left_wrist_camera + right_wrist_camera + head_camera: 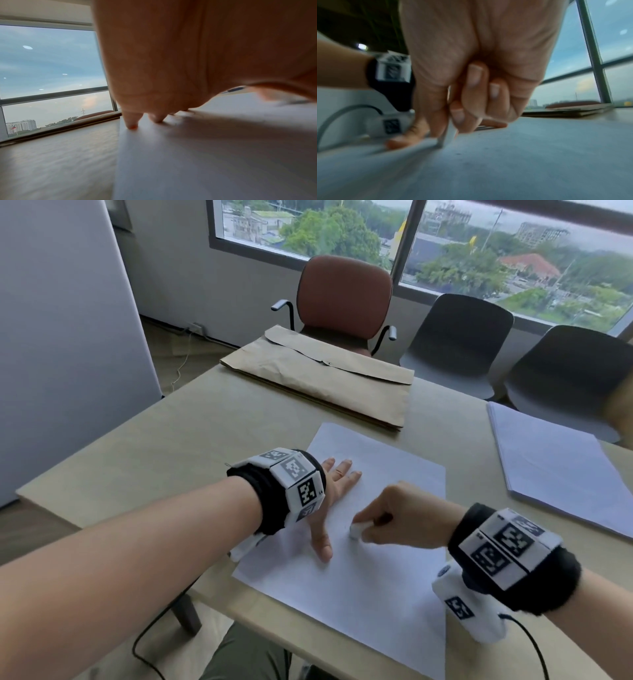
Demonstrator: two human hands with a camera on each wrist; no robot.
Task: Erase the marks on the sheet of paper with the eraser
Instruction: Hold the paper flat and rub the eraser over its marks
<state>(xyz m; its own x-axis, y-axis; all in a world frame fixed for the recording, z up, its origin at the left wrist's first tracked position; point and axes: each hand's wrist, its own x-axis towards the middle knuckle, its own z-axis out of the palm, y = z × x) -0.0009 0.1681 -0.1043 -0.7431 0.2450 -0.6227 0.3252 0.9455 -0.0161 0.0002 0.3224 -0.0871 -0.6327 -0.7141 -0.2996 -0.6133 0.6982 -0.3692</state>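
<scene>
My right hand (406,517) pinches the small white eraser (356,531) between thumb and curled fingers, its lower end pressed onto the sheet of paper (383,570), which lies flat on the tabletop (164,440) in front of me. My left hand (329,501) lies spread on the sheet just left of the eraser, fingers straight, fingertips (132,125) and thumb bearing down near the sheet's left edge. I can make out only a faint speck on the sheet beside the eraser in the right wrist view; other marks are too pale to tell. The sheet looks thin and limp, so I judge it will buckle or tear if I rub toward an unpinned edge; keeping my flat palm close to the eraser should hold it taut. The eraser looks soft and slightly grippy, best held low near its working end so it does not bend or flip. Beyond the sheet lies a brown envelope (325,378); to the sheet's right sits a stack of papers (555,467).
</scene>
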